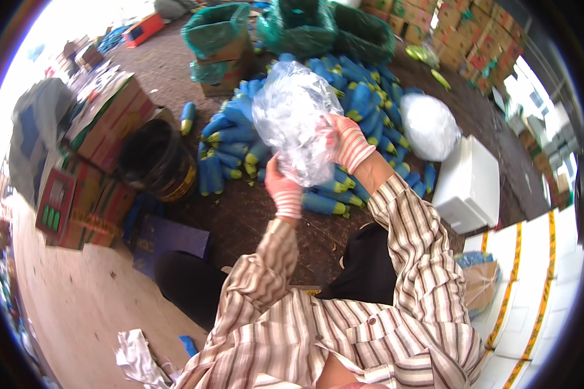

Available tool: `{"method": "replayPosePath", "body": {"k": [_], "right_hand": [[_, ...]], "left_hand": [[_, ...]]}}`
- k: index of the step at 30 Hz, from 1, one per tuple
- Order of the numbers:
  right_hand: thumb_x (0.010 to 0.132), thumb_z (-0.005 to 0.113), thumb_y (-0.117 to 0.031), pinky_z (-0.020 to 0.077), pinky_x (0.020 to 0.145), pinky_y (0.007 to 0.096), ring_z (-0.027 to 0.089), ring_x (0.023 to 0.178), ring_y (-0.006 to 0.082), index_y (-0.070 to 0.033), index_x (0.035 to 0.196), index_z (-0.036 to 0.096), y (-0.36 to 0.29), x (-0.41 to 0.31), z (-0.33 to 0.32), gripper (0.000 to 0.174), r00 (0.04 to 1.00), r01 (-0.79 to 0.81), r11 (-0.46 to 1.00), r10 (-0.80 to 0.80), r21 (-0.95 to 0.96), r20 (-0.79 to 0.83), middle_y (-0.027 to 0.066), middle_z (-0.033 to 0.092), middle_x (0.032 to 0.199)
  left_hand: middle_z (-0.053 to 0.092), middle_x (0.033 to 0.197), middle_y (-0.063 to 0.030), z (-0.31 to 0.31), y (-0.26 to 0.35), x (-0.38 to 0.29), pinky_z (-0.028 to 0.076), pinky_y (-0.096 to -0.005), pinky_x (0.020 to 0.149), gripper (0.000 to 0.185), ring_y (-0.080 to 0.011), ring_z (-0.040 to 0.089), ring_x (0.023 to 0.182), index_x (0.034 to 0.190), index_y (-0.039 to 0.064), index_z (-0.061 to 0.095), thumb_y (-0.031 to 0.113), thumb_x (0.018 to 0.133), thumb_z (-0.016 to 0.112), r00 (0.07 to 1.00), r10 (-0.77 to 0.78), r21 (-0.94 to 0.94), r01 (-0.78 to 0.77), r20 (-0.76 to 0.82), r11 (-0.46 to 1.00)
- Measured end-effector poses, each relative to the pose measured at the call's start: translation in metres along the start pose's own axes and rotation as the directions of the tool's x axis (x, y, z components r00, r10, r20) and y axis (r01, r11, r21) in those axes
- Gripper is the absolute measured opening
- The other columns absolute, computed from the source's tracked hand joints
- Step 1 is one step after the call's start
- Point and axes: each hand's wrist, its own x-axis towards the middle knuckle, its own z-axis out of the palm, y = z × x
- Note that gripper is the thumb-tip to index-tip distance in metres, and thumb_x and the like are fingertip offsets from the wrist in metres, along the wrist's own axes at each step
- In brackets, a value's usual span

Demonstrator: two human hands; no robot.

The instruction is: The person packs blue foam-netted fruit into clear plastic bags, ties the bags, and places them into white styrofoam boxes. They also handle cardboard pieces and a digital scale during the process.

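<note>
Both my hands wear red-and-white striped gloves and grip a crumpled clear plastic bag in front of me. My left hand pinches its lower left edge. On the bag's right side is my right hand, its fingers partly buried in the film. Beneath and beyond the bag lies a heap of long green vegetables, each sleeved in blue foam netting with a green end showing. The bag hides the middle of this heap.
A black bucket and cardboard cartons stand at left. Green-lined containers rise behind the heap. At right, a puffed plastic bundle rests by a white foam box; taped white boxes lie nearer. A blue box is near my left knee.
</note>
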Motion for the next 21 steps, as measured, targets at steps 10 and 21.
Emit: {"method": "replayPosePath", "body": {"k": [10,21], "right_hand": [[0.087,0.078,-0.027,0.0496,0.1,0.0437,0.057,0.119,0.0329,-0.001,0.134,0.046,-0.004,0.008,0.036,0.063,0.907,0.369,0.799,-0.421,-0.475,-0.003,0.016,0.058,0.127],[0.082,0.076,-0.034,0.0494,0.096,0.0368,0.065,0.112,0.0264,-0.006,0.123,0.065,0.262,-0.013,-0.003,0.051,0.947,0.301,0.367,-0.01,-0.88,0.32,0.0162,0.068,0.124]], "left_hand": [[0.065,0.076,0.0003,-0.186,0.149,0.051,0.048,-0.0258,0.061,0.027,-0.0129,0.059,0.067,0.096,0.009,0.073,0.035,0.095,0.068,0.973,-0.232,0.706,0.172,-0.011,0.687],[0.069,0.086,-0.0025,-0.187,0.119,0.017,0.048,-0.0298,0.048,0.039,-0.0171,0.062,0.065,0.097,0.011,0.065,0.049,0.09,0.07,0.556,-0.809,-0.055,0.817,-0.189,0.574]]}}
